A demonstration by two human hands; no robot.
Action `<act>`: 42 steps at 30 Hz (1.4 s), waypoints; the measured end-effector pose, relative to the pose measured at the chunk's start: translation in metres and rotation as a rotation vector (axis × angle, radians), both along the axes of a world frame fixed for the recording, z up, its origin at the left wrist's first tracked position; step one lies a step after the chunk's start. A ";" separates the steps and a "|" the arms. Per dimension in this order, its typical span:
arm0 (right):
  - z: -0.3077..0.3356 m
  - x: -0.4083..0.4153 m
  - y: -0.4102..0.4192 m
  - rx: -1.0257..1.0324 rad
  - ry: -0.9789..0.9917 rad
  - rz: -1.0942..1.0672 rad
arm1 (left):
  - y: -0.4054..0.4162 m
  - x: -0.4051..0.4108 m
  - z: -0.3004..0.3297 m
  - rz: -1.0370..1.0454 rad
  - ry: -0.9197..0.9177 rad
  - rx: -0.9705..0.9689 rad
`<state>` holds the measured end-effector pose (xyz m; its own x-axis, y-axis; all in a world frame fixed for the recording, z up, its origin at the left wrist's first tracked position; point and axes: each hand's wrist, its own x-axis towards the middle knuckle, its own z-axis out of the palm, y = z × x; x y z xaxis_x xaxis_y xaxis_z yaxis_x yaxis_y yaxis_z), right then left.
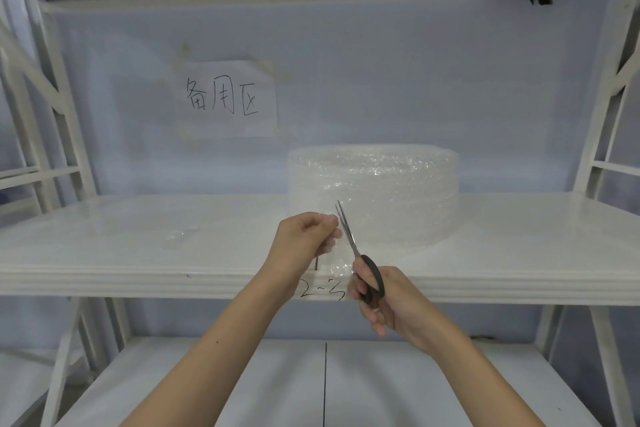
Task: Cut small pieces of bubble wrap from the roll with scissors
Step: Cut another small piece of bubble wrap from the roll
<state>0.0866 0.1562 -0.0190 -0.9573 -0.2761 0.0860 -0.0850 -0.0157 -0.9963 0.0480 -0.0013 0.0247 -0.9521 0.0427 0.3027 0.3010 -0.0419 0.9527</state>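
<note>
A wide roll of clear bubble wrap lies flat on the middle shelf. Its loose end hangs toward me over the shelf's front edge. My left hand pinches the upper left part of that loose end. My right hand grips black-handled scissors. The blades point up and away, nearly closed, lying against the wrap just right of my left fingers.
A small clear scrap of wrap lies on the shelf to the left. A paper sign hangs on the back wall. White rack posts stand at both sides, and a lower shelf sits below my arms.
</note>
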 end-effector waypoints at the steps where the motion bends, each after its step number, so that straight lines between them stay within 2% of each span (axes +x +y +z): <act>1: -0.002 0.000 0.001 0.013 0.000 0.002 | -0.001 0.000 0.000 0.003 0.002 0.002; 18: 0.017 -0.004 -0.004 0.111 0.064 -0.037 | 0.002 0.006 -0.004 -0.004 0.053 -0.013; 23: 0.016 -0.004 -0.005 0.085 0.060 -0.041 | 0.002 0.005 -0.005 -0.014 0.040 -0.006; 27: 0.021 -0.006 -0.009 0.055 0.048 -0.009 | 0.000 0.009 -0.008 -0.098 0.076 -0.079; 42: 0.043 -0.011 -0.010 0.100 0.046 -0.023 | -0.007 0.007 -0.012 -0.104 0.021 -0.154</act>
